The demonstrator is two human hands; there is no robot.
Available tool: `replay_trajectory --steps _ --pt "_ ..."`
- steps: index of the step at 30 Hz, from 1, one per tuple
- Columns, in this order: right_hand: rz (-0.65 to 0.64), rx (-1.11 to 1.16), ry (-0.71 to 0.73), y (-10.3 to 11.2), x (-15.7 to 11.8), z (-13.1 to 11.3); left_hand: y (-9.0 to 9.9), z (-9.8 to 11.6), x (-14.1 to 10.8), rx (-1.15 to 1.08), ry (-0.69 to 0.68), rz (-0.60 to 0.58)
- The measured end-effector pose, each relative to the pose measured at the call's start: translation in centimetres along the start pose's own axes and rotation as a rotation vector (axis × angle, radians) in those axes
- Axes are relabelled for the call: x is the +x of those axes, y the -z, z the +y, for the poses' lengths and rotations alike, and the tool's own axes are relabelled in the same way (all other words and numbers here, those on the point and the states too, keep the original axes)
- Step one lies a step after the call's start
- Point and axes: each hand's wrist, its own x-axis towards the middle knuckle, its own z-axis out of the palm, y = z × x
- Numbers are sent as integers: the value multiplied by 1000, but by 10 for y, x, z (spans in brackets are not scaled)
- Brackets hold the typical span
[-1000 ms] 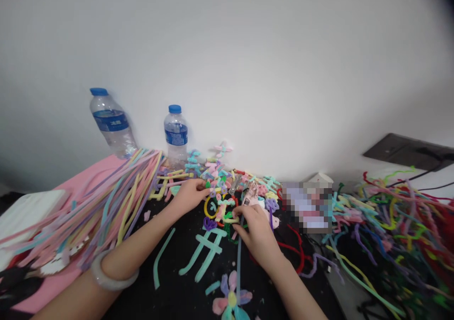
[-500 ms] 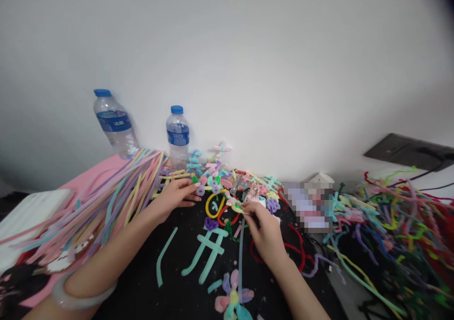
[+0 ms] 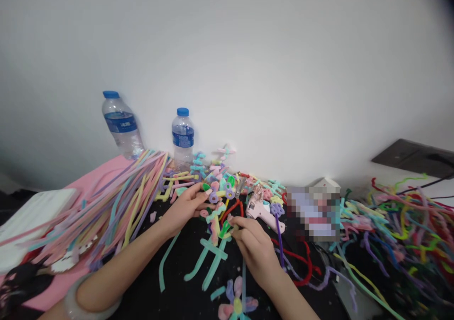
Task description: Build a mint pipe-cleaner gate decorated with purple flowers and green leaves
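Note:
My left hand [image 3: 189,204] is closed, its thumb and fingers pinching a multicoloured pipe-cleaner figure [image 3: 220,193] with small purple rings and green tips. My right hand [image 3: 250,239] is closed as well, fingertips pinched on a green-and-yellow pipe-cleaner piece [image 3: 225,229]. Between the hands hangs a pink, yellow and mint part; whether it joins the figure I cannot tell. Below lie crossed mint pipe cleaners [image 3: 212,256], a single mint strip [image 3: 163,268] and a pastel pipe-cleaner flower [image 3: 237,305]. A pale pink glue gun [image 3: 261,211] rests just beyond my right hand.
Two bottles with blue caps [image 3: 122,124] [image 3: 183,138] stand against the wall. Long pastel pipe cleaners [image 3: 131,202] spread at left beside a white box [image 3: 39,218]. At right are a pixelated patch, a tangle of coloured pipe cleaners [image 3: 400,244] and a dark wall socket [image 3: 407,158].
Both hands have come nearer each other, the left moving right and the right drawing slightly down. The figure is now raised between them. The glue gun shows more fully, and the view has shifted slightly.

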Motion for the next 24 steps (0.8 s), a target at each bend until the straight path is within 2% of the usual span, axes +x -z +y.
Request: replay_trajectory --steps 4,8,15,20,24 --pt "80 -58 -40 -5 -2 2 0 -3 0 1 6 52" --pt "86 -76 -113 -10 -3 3 -4 -9 0 13 29 75" --pt "76 -46 -163 -17 -6 3 -14 -9 0 22 -58 110" --pt "59 -53 -152 -20 -6 0 -15 -9 0 73 -111 187" --pt "114 11 -156 -19 3 -4 -14 -8 1 101 -125 184"
